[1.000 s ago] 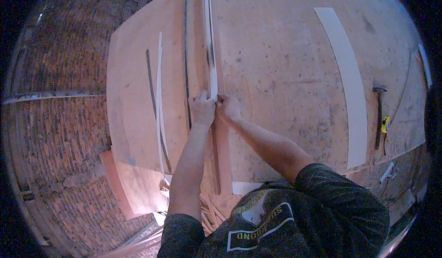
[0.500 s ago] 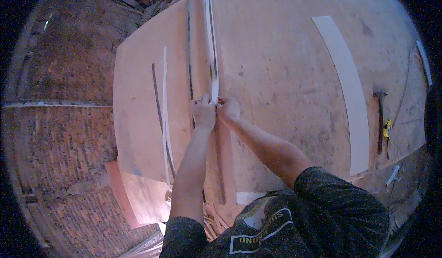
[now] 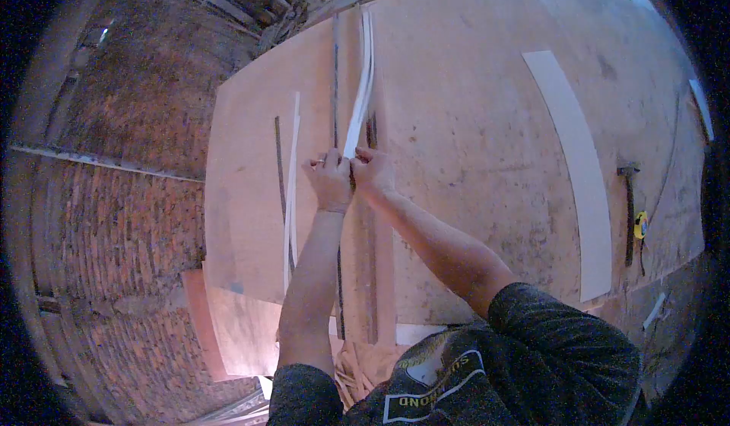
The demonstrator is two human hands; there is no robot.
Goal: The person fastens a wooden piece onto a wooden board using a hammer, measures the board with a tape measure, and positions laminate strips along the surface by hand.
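Long, thin white strips [image 3: 362, 95] run away from me along the board, side by side and slightly curved. Their near end sits between my two hands, left of a dark groove. My left hand [image 3: 331, 180] is closed at the strips' near end, with a ring on one finger. Close beside it, my right hand [image 3: 372, 172] pinches the same end. The fingertips partly hide the grip. Under the hands lies a large wooden board [image 3: 464, 145].
A wide pale strip [image 3: 574, 167], a hammer [image 3: 629, 213] and a yellow tape measure [image 3: 640, 225] lie on the right. Thin white strips [image 3: 292, 175] and a dark strip [image 3: 280, 152] lie on the left. A brick surface [image 3: 129, 228] is beyond the board's left edge.
The near end of the white strips has shifted left, off the dark groove, and the strips now lie closer together and bend. Both hands stay on them. The whole view has shifted slightly.
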